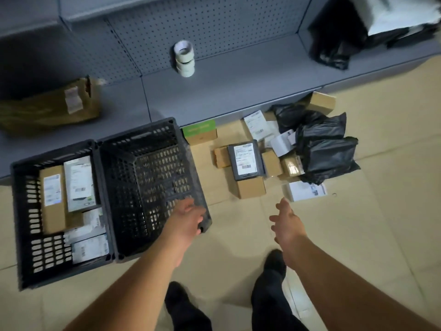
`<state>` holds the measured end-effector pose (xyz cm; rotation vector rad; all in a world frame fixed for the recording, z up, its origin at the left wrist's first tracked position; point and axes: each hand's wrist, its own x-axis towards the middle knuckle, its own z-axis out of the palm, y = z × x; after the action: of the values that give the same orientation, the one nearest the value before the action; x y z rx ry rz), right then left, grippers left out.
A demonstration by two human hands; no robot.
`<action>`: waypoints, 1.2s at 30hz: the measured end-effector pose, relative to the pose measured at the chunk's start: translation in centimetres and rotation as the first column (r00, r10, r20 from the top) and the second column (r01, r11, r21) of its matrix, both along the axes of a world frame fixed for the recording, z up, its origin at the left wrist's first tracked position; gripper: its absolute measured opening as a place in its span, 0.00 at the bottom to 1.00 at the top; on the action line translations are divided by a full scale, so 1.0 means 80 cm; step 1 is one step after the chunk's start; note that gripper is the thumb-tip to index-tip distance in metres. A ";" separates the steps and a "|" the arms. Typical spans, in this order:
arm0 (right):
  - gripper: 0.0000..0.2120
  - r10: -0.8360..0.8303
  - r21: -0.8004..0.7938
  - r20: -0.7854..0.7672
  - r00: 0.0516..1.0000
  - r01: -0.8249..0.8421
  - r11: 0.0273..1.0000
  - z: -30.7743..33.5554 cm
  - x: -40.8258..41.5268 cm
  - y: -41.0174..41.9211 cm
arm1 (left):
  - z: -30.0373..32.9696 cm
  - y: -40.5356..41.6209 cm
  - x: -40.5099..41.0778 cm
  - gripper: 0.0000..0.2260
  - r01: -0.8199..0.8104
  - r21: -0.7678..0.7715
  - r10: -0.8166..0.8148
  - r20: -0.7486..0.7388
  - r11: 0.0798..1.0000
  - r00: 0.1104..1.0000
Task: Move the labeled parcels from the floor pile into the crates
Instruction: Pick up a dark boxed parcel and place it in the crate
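Two black slatted crates stand side by side on the floor. The left crate [22, 223] holds several labeled parcels. The right crate [152, 187] has nothing in it. My left hand [188, 217] grips the right crate's near right rim, fingers curled over the edge. My right hand [285, 222] hovers open above the floor, holding nothing, just short of the parcel pile. The pile holds a dark labeled parcel [245, 161], small brown boxes [250, 187], a white labeled packet [306, 191] and black poly bags [327, 149].
A low grey shelf [238, 84] runs behind the crates and pile. On it sit a brown paper bag [50, 106], stacked tape rolls [185, 58] and black and white bags [358, 29]. A green-topped box [200, 133] stands by the shelf edge. My feet [274, 261] are below.
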<state>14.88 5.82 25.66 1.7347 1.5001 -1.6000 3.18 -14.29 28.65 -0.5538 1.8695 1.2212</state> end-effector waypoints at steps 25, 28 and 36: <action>0.26 0.088 -0.054 0.096 0.991 -0.083 0.995 -0.106 -0.147 0.191 | -0.129 0.202 -0.109 0.22 0.105 -0.078 -0.095 0.119 0.991 0.988; 0.29 0.053 -0.054 0.124 0.991 -0.047 0.997 -0.127 -0.175 0.201 | -0.152 0.214 -0.137 0.21 0.143 -0.093 -0.131 0.127 0.985 0.983; 0.34 0.160 -0.064 0.137 0.978 -0.153 0.986 -0.197 -0.232 0.231 | -0.220 0.249 -0.175 0.16 0.148 -0.097 -0.135 0.134 0.984 0.982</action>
<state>-3.67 24.32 9.88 1.6215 1.4732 -1.3953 -10.82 5.64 11.03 -0.5332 1.8405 0.9761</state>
